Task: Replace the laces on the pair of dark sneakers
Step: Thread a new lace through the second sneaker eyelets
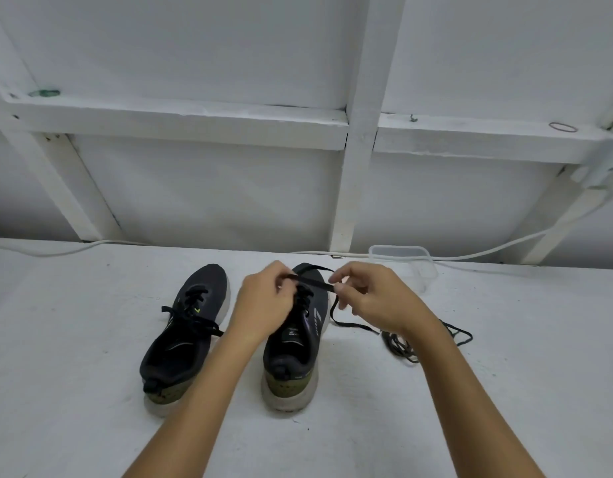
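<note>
**Inspector:** Forearms enter from the near edge of the white table (74, 391), nearest the camera. Beyond them, two dark sneakers stand side by side at mid-table, heels towards the near edge.

**Clerk:** Condition of each?

**Inspector:** Left sneaker (184, 336) carries a black lace through its eyelets, ends loose and untied. Right sneaker (294, 339) is partly laced; a flat black lace (310, 282) is stretched above its forefoot.

**Clerk:** And the hands?

**Inspector:** Left hand (263, 305) has its fingers curled, pinching one part of that lace over the eyelets. Right hand (370, 298) pinches the same lace between thumb and fingertips, just off the shoe's right side. The tail drops from there onto the table.

**Clerk:** Anything else?

**Inspector:** A loose heap of dark lace (401, 345) lies right of the right sneaker, partly behind the right wrist. A clear plastic container (401, 258) sits at the far edge.

**Clerk:** Step in hand?

**Inspector:** By my judgement, threading the right sneaker. Next calls for guiding the tip into the following eyelet and drawing it even, flat and untwisted.
</note>
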`<state>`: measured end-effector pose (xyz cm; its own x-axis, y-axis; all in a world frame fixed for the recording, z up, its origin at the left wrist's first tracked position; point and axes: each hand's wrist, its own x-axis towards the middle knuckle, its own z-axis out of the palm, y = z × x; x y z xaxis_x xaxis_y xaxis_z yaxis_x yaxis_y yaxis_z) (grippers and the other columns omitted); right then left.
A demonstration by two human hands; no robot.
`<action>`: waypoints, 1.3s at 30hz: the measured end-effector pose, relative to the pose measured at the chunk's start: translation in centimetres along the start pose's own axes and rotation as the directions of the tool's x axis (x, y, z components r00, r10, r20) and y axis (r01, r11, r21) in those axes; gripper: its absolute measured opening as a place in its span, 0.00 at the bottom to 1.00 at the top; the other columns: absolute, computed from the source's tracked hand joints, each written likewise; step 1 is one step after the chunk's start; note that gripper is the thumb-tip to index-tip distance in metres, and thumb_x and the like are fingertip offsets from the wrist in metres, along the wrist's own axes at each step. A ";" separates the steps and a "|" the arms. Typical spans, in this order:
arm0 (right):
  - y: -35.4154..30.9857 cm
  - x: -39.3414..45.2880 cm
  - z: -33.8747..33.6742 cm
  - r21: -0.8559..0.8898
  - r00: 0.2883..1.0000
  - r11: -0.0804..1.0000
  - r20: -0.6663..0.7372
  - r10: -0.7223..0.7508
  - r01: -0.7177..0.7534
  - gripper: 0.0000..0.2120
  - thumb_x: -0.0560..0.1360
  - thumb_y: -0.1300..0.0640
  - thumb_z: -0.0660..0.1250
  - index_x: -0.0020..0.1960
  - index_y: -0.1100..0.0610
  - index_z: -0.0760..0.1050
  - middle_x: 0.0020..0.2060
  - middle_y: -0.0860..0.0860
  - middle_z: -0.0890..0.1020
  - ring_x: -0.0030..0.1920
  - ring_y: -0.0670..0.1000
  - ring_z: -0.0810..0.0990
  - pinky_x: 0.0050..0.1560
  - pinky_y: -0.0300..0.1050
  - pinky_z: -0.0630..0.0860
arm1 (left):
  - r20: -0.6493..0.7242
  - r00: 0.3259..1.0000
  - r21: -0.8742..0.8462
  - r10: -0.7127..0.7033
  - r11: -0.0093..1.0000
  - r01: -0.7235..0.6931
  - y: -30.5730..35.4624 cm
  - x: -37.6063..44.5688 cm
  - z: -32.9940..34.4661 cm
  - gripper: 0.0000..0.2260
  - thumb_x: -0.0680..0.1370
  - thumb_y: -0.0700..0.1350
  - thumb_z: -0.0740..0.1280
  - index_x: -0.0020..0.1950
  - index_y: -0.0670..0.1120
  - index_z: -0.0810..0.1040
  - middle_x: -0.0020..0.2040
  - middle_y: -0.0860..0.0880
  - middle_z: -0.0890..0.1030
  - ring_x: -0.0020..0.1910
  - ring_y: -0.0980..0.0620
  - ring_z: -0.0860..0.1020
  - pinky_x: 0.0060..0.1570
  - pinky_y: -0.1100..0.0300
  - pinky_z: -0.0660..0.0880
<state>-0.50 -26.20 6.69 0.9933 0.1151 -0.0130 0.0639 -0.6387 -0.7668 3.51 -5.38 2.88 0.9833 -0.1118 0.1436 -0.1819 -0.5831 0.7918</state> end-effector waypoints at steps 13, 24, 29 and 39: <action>-0.4 -0.5 0.0 -0.064 0.999 0.997 0.034 0.038 -0.036 0.09 0.80 0.49 0.67 0.42 0.46 0.81 0.34 0.45 0.84 0.31 0.40 0.77 0.31 0.29 0.69 | 0.191 0.919 -0.003 0.345 0.936 -0.351 1.0 -1.4 0.3 0.14 0.80 0.50 0.69 0.66 0.58 0.79 0.61 0.66 0.78 0.64 0.62 0.69 0.64 0.67 0.64; 0.0 -1.0 -0.2 -0.061 0.996 0.995 0.026 0.080 -0.078 0.09 0.81 0.49 0.67 0.43 0.47 0.81 0.35 0.48 0.85 0.28 0.40 0.75 0.29 0.31 0.70 | -0.181 0.983 -0.029 0.002 1.000 -0.008 -0.2 -0.6 -1.4 0.04 0.80 0.44 0.65 0.45 0.51 0.75 0.45 0.57 0.80 0.50 0.55 0.78 0.50 0.56 0.74; -0.6 -0.8 0.0 -0.060 0.999 0.998 0.021 0.038 -0.036 0.10 0.80 0.50 0.68 0.40 0.45 0.80 0.33 0.47 0.84 0.28 0.39 0.75 0.30 0.29 0.68 | 0.139 0.950 0.082 0.279 0.953 -0.292 0.1 -1.3 -1.4 0.21 0.80 0.50 0.66 0.74 0.56 0.71 0.70 0.61 0.72 0.71 0.57 0.65 0.70 0.58 0.62; -0.1 -0.8 -0.3 -0.064 0.999 0.997 0.008 0.051 -0.050 0.11 0.81 0.50 0.66 0.41 0.44 0.80 0.34 0.43 0.84 0.27 0.39 0.74 0.29 0.29 0.68 | -0.078 0.973 0.070 0.216 0.975 -0.210 -0.1 -0.2 -1.6 0.02 0.80 0.48 0.69 0.47 0.52 0.81 0.45 0.60 0.81 0.51 0.54 0.76 0.54 0.53 0.73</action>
<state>-1.26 -26.46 7.02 0.9944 0.0886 -0.0572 0.0199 -0.6907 -0.7229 3.35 -3.95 3.71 0.9183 -0.1719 0.3567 -0.3846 -0.6016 0.7001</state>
